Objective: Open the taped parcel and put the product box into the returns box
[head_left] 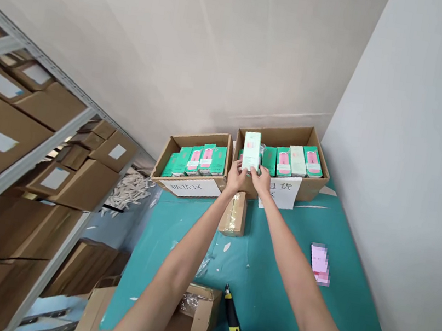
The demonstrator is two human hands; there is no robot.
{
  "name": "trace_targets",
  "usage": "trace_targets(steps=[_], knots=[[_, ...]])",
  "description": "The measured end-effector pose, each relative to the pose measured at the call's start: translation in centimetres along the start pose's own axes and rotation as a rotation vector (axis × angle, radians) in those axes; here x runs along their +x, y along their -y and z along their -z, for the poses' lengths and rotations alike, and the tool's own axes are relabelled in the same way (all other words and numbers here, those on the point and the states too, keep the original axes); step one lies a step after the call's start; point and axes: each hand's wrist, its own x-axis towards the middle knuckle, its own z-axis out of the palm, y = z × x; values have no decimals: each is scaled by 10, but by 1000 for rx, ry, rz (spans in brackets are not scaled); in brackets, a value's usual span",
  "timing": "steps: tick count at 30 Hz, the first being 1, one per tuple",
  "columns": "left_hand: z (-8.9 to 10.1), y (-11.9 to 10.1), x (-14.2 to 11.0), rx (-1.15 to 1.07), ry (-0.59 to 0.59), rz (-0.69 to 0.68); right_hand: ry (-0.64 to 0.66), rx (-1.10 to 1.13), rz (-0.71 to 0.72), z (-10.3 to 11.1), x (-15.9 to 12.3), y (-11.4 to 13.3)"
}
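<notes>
Between my two hands is a pale green product box [252,151], held upright at the front of the right-hand carton [314,187]. My left hand [236,176] grips its lower left side, and my right hand [260,181] grips its lower right. Several green and pale boxes stand in that carton, some showing pink pictures, such as a green box [283,161]. A handwritten paper sign [286,193] hangs on its front, partly behind my right hand. Just below my hands, a small taped cardboard box [233,216] sits on the table.
The left-hand carton [157,173] holds several green boxes and bears its own paper sign [193,187]. A utility knife [232,314], a phone [320,264] and plastic wrap lie on the green table [274,306]. An opened carton [201,323] is near my body; shelves of cartons [90,179] stand left.
</notes>
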Motion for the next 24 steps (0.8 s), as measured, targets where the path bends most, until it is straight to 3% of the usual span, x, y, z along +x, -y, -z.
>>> trace_targets(steps=[5,9,13,15,18,21,24], knots=[[-18,12,13,496,216,74,145,-237,-64,-6,1,-28],[-24,17,10,561,309,82,262,-342,-101,-10,-16,-38],[-25,12,-14,541,363,38,260,-296,-73,-1,-35,-31],[-19,15,-51,472,376,-14,242,-253,-9,8,-61,-32],[7,33,-139,273,355,-68,222,-172,28,20,-138,-49],[59,57,-245,169,296,124,214,-72,-77,28,-247,-73],[128,71,-330,231,140,276,197,-17,-237,32,-354,-88]])
